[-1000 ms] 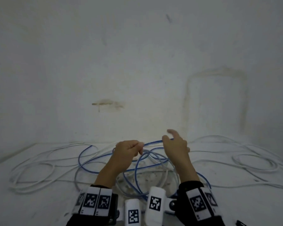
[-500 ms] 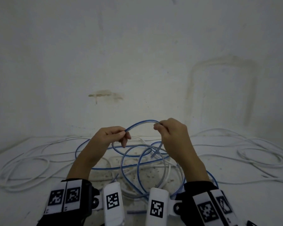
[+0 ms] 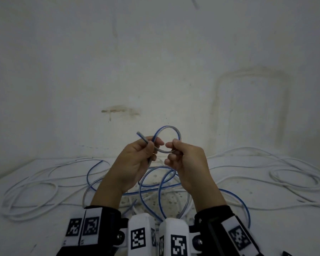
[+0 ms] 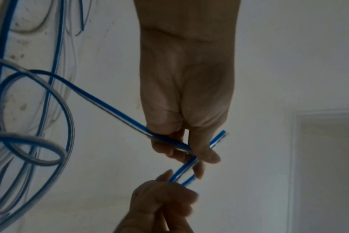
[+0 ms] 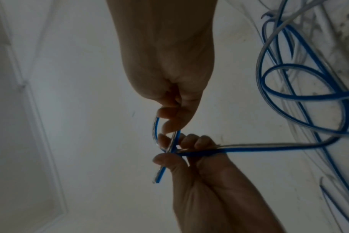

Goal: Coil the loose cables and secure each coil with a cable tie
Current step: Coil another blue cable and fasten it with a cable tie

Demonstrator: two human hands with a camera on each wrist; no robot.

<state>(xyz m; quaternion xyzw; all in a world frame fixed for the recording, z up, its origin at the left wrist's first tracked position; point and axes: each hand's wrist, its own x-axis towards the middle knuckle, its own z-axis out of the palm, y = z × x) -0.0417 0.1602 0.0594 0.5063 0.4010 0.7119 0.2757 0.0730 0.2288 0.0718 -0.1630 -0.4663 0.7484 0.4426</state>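
Observation:
A blue-and-clear flat cable forms one small loop held up in front of the wall. My left hand pinches the crossing of that loop between thumb and fingers, and the cable's cut end sticks out up-left past the thumb. My right hand pinches the loop's right side. In the left wrist view the left hand grips the cable where it crosses itself. In the right wrist view the right hand holds the loop above the left hand. The rest of the cable lies in loose turns on the surface below.
Loose white cables sprawl on the white surface at left, and more white cable lies in rings at right. A stained white wall stands close behind. Black wrist bands with white markers sit at the bottom edge.
Both hands rose and came together. The wide arc of blue cable between them has been drawn into a small closed loop, with the cut end now poking out by the left thumb.

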